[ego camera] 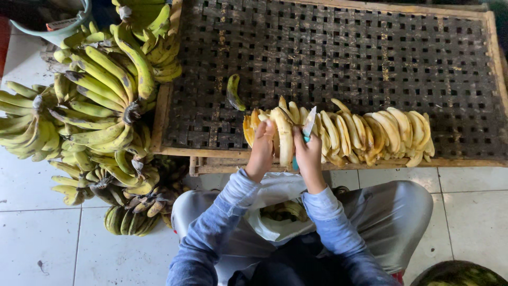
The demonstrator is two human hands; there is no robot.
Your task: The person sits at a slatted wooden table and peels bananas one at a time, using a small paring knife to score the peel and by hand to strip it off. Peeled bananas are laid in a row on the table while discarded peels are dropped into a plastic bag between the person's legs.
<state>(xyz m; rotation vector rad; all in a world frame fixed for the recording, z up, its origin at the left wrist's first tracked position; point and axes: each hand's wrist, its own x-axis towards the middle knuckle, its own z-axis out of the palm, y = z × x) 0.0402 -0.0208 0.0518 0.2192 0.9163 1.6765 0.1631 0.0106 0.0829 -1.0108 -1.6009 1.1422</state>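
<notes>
Head view: peeled banana gripped in left hand, knife clasped in right hand just beside.

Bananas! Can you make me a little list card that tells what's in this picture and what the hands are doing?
left hand: holds a peeled banana upright
right hand: grips a small knife, blade pointing up beside that banana
peeled row: pale bananas lined along the near edge of the rack
rack: dark woven slats in a wooden frame
lone green banana: lies unpeeled on the rack
bunches: green-yellow, piled on the floor at the left
bag: white, on the lap, with peels inside
</notes>
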